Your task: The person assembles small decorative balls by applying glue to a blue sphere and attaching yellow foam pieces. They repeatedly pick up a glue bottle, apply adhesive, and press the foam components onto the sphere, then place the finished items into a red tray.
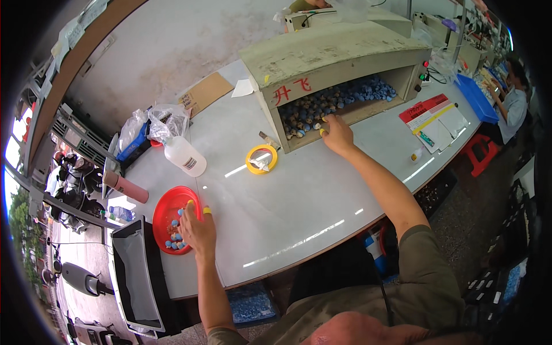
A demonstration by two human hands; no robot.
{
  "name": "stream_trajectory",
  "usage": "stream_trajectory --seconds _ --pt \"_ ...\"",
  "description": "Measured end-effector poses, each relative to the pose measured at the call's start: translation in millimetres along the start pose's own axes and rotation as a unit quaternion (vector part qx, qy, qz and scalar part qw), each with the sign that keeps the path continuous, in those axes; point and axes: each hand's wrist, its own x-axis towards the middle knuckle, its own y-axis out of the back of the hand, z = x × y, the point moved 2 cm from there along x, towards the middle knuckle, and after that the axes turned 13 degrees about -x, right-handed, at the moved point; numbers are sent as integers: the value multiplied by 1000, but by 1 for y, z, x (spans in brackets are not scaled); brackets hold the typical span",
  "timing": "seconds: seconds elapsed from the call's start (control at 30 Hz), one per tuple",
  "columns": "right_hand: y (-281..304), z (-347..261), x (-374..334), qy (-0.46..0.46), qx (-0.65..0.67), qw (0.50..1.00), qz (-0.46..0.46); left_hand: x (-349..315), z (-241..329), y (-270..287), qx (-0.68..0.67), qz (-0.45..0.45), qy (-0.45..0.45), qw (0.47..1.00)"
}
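My right hand reaches to the front opening of a beige metal box, with yellow covers on its thumb and index finger. Between those fingertips is a small pale round piece. Many small blue and brownish round pieces lie crowded on the box floor. My left hand hangs over the right side of a red plastic bowl, thumb and index apart, both tips covered in yellow. Several blue and brown pieces lie in the bowl, close to its fingers.
A yellow tape ring, a white bottle and a pink flask stand on the white table. A black bin is left of the bowl. Red-and-white papers lie right. Another person sits far right.
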Motion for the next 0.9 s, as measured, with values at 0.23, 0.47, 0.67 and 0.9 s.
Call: stream_trajectory --seconds 0.23,0.47,0.67,0.9 --pt "-9 -16 10 36 0 999 41 -25 98 -60 -337 -190 -1 922" --pt "48 -97 -144 228 154 961 15 -45 142 -98 -670 -339 253 610" --pt "55 -96 -194 206 185 958 72 -69 144 -109 -667 -385 262 582" --pt "119 -33 -207 184 122 954 203 -56 133 -93 -629 -350 308 622"
